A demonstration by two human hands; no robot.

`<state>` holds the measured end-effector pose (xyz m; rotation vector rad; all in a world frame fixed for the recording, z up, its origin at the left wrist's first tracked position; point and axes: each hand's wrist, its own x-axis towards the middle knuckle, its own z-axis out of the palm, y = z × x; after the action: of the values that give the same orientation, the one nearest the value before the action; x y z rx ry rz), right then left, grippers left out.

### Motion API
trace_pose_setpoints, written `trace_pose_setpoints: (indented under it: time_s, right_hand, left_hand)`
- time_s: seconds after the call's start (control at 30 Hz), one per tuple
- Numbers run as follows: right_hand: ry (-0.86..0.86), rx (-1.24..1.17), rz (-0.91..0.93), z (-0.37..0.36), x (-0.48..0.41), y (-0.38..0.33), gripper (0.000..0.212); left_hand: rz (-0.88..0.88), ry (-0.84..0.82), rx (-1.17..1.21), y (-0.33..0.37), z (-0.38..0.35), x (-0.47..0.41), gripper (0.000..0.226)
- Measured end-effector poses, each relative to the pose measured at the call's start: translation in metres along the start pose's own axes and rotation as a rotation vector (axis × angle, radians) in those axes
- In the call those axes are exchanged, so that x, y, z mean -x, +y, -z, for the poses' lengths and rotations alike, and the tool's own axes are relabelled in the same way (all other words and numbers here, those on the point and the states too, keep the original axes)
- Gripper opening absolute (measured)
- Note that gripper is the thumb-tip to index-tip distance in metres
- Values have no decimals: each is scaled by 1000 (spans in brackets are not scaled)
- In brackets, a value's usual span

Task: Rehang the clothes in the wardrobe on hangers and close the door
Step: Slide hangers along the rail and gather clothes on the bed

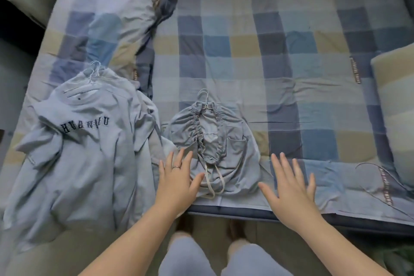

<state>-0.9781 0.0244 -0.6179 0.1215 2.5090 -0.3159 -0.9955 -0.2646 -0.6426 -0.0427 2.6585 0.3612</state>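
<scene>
Garment: pale grey drawstring trousers with a gathered elastic waistband (226, 141), bunched near the bed's front edge.
Hanger: thin white wire hanger (205, 96) at the top of the waistband, hook pointing away from the person.
Left hand (177, 177): palm down, fingers straight and spread, touching the trousers' left edge; thumb beside the cream drawstring (215, 184); it grips nothing.
Right hand (291, 184): flat, fingers spread, just right of the trousers over the sheet; contact with the sheet cannot be told; it holds nothing.
Sweatshirt: pale grey sweatshirt with dark lettering (85, 163), left of the trousers, wire hangers at its neck.
Bed: blue and beige checked sheet (268, 51).
Pillow: matching checked pillow (107, 29), far left.
</scene>
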Motion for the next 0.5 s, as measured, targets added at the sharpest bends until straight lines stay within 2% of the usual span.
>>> trace_pose_setpoints:
  time_s: [0.3,0.5]
  right_hand:
    - [-59,-32,-68,-91,-178,-34,78]
    - [-9,-15,-94,-146,-323,-49,77]
  left_hand:
    - [-41,-175,-24,-74,-97,-155,72]
    - [-112,-101,-102,-130,-145,-271,76]
